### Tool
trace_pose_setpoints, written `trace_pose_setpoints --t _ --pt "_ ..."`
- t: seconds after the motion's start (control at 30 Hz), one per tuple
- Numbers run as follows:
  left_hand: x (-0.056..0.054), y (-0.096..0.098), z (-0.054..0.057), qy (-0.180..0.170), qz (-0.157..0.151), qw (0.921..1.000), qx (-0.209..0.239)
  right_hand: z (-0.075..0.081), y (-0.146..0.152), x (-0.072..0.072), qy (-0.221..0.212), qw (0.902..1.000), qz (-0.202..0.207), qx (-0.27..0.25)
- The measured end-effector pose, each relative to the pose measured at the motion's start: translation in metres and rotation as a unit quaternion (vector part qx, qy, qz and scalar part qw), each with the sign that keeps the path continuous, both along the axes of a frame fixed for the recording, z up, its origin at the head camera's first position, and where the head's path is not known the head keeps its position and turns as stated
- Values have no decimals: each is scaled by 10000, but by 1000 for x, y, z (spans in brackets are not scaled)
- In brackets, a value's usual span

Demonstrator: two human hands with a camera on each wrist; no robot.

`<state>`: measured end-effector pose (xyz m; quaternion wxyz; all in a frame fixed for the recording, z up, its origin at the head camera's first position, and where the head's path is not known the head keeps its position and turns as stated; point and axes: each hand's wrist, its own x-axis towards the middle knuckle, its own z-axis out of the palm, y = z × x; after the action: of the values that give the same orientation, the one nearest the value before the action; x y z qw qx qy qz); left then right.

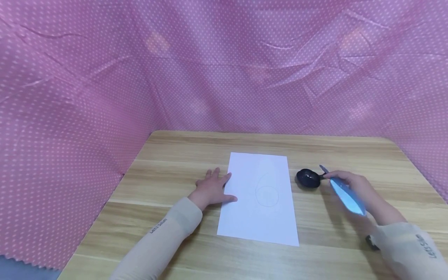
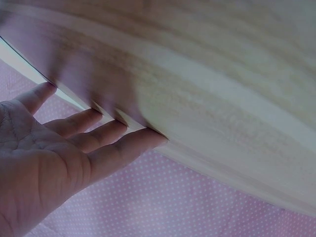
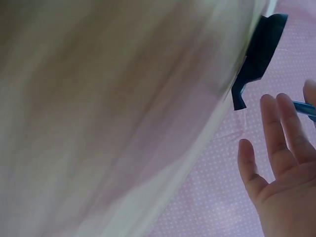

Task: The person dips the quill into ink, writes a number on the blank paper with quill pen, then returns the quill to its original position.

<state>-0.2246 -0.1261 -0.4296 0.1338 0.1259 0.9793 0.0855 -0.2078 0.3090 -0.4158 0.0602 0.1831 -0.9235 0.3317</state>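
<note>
In the head view, a white sheet of paper [image 1: 250, 223] lies on the table, with a faint looped line like a 6 drawn on it. My left hand [image 1: 210, 189] rests spread at its left edge, the thumb over the paper. Its fingertips touch the wooden surface in the left wrist view. My right hand [image 1: 360, 190] pinches a shiny blue thing [image 1: 346, 196], narrow at the far end and broad at the near one; its kind is unclear. Just left of the fingertips sits a small black pan-like dish [image 1: 308, 178] with a short handle. In the right wrist view the dish [image 3: 264, 47] looks apart from the fingers.
The wooden table [image 1: 168, 159] has rounded back corners. Pink dotted cloth [image 1: 224, 77] hangs behind it and along the sides. A small black object [image 1: 372, 243] shows partly under the right sleeve.
</note>
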Motion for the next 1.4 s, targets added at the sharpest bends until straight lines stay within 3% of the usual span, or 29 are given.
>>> trace_pose_setpoints --t 0.1,0.43,0.8,1.2,1.4 --pt "0 0 0 -4 12 10000 25 -1 3 2 -248 9989 105 371" --pt "-1 -1 0 1 31 10000 13 -11 9 5 425 9904 825 1024" --pt "-1 -2 -1 17 12 10000 -48 -21 7 1 586 9799 1220 1469" --pt "-1 0 -2 -18 29 10000 -31 -20 8 3 206 9787 1144 1692" --pt "-3 0 -4 -49 15 10000 -25 -22 8 5 375 9796 1164 1596"
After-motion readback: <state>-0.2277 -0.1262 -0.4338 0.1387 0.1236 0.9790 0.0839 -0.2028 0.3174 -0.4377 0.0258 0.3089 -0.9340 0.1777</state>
